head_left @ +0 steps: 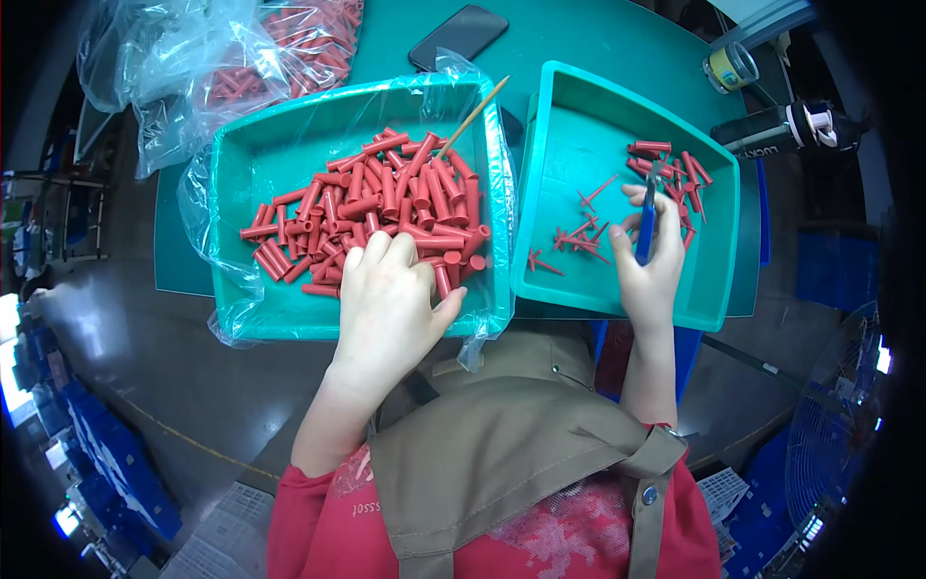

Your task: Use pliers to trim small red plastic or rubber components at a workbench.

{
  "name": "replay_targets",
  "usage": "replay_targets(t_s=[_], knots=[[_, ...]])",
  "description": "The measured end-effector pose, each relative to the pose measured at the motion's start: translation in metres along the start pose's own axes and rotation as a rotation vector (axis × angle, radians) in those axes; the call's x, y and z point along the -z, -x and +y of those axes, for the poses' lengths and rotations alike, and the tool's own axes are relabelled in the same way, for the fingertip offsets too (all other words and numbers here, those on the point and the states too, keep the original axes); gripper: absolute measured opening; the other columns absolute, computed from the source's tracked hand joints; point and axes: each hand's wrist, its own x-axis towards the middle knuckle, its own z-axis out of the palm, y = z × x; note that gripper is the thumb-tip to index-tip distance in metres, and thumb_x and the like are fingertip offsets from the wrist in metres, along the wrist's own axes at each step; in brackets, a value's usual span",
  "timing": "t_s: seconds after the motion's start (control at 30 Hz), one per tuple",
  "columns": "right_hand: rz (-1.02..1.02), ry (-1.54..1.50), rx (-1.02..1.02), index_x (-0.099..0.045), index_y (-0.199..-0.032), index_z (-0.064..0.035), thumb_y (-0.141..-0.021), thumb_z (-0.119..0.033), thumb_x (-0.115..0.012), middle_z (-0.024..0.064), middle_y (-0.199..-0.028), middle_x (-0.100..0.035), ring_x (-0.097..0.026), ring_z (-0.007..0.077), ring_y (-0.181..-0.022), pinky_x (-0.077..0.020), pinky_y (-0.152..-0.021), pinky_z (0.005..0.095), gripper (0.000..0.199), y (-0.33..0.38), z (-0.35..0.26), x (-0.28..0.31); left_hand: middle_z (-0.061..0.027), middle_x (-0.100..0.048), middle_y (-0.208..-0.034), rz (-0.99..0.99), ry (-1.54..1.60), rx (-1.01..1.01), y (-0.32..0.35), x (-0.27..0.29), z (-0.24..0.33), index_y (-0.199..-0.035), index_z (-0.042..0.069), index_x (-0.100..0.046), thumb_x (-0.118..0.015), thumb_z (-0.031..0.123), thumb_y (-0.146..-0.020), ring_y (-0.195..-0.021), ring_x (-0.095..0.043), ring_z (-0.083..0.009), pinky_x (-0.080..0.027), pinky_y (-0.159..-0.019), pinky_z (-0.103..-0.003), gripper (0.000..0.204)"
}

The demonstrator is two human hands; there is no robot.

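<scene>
My left hand (391, 299) rests knuckles up on a heap of red tubes (386, 183) with flared ends, in the left green bin (227, 174). Its fingers curl down among the tubes, and the thumb lies beside one at the near right of the heap. The fingertips are hidden, so what they hold does not show. My right hand (654, 270) is closed round blue-handled nippers (648, 217), their metal jaws pointing away from me. It is over the right green bin (541, 154), close to a small group of red pieces (694, 183). Thin spiky red pieces (582, 236) lie to its left.
Clear plastic lines the left bin, and a thin wooden stick (477, 114) leans out of the heap. Behind are a plastic bag of red tubes (289, 48), a black phone (459, 37), a tin (730, 68) and a black bottle-like object (762, 130), all on a green table (598, 34).
</scene>
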Motion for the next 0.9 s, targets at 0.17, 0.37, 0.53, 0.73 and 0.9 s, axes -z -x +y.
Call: replay_targets(t_s=[0.17,0.37,0.53,0.73,0.9], knots=[[-0.112,-0.44,-0.061,-0.047,-0.117,-0.006,-0.088,0.006,-0.061,0.0101,-0.112,-0.06,-0.05,0.0086,-0.083,-0.0428,-0.075,0.0252,0.035,0.022,-0.013,-0.001,-0.0033,-0.051,-0.077,0.032,0.124,0.004,0.007,-0.002,0.001,-0.069,0.007,-0.066,-0.082,0.02,-0.071,-0.082,-0.051,-0.0233,-0.036,-0.074,-0.038,0.021],[-0.449,-1.031,-0.235,-0.042,-0.115,-0.0087,-0.085,0.004,-0.069,0.0153,-0.112,-0.058,-0.054,0.0118,-0.084,-0.0447,-0.077,0.027,0.042,0.058,-0.047,-0.03,-0.0023,-0.05,-0.078,0.305,0.539,-0.171,0.029,0.001,0.01,-0.089,0.009,-0.075,-0.083,0.017,-0.069,-0.075,-0.047,-0.0198,-0.038,-0.068,-0.03,0.023],[-0.614,-1.299,-0.379,-0.039,-0.116,-0.0094,-0.086,0.0,-0.071,0.0155,-0.113,-0.057,-0.06,0.0183,-0.1,-0.048,-0.089,0.0318,0.045,0.082,-0.06,-0.045,0.0014,-0.046,-0.079,0.361,0.895,-0.115,0.049,-0.022,0.023,-0.098,0.014,-0.078,-0.086,0.022,-0.07,-0.075,-0.046,-0.0142,-0.035,-0.064,-0.027,0.03],[-0.541,-1.328,-0.346,-0.039,-0.113,-0.0093,-0.084,-0.001,-0.073,0.0129,-0.101,-0.06,-0.061,0.0198,-0.096,-0.0483,-0.088,0.0332,0.045,0.091,-0.057,-0.046,-0.0001,-0.048,-0.082,0.373,1.005,-0.151,0.056,-0.027,0.023,-0.097,0.007,-0.075,-0.082,0.028,-0.079,-0.076,-0.045,-0.0147,-0.036,-0.067,-0.028,0.029],[-0.512,-1.272,-0.304,-0.039,-0.11,-0.0099,-0.081,0.001,-0.075,0.012,-0.095,-0.06,-0.062,0.0207,-0.094,-0.0478,-0.086,0.0327,0.047,0.094,-0.06,-0.04,-0.0022,-0.051,-0.083,0.393,1.046,-0.177,0.058,-0.025,0.021,-0.096,0.003,-0.071,-0.078,0.03,-0.085,-0.077,-0.046,-0.0158,-0.037,-0.069,-0.029,0.03]])
